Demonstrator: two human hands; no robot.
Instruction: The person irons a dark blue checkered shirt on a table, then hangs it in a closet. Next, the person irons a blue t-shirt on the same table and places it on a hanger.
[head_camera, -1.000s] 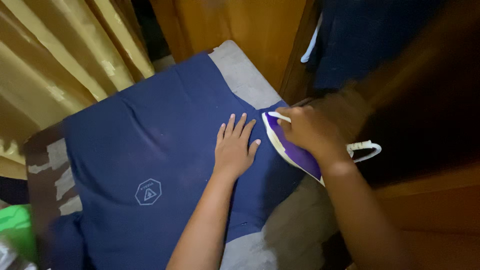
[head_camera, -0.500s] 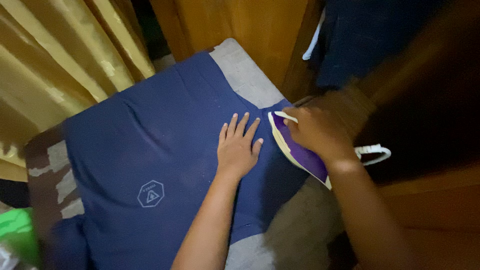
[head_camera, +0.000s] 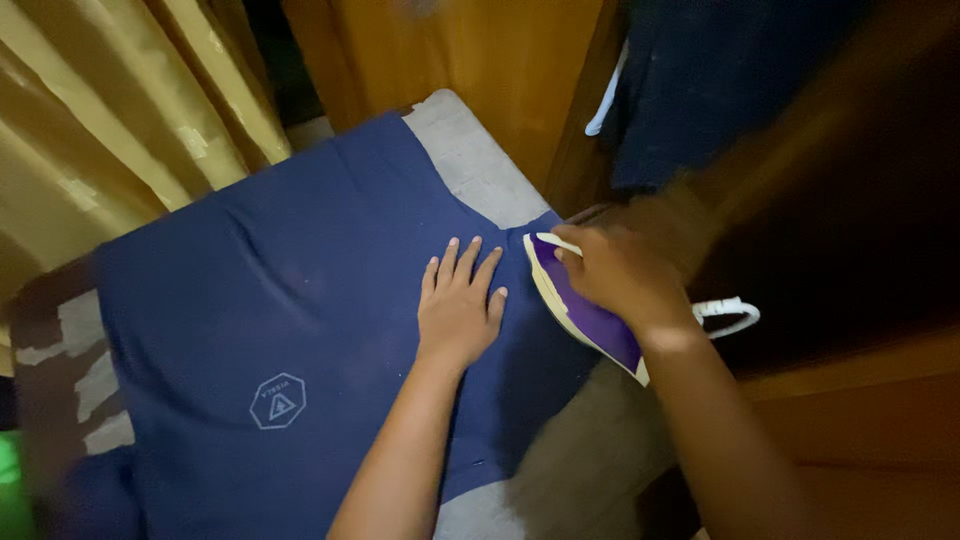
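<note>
A dark blue garment (head_camera: 280, 300) with a small pale hexagon mark lies spread over a grey padded board (head_camera: 465, 150). My left hand (head_camera: 458, 305) rests flat on the cloth, fingers spread and pointing away from me. Just to its right, my right hand (head_camera: 625, 275) grips the handle of a purple and cream iron (head_camera: 585, 312), whose tip sits at the garment's right edge. The iron's white cord loop (head_camera: 728, 315) trails off to the right.
Yellow curtains (head_camera: 110, 110) hang at the upper left. Wooden furniture (head_camera: 480, 50) stands behind the board, with another dark blue cloth (head_camera: 700, 80) hanging at the upper right. A worn brown and grey patch (head_camera: 60, 350) shows at the board's left end.
The view has shifted slightly, so everything sits a little lower and further left in frame. Both hands and the iron keep the same positions relative to the garment.
</note>
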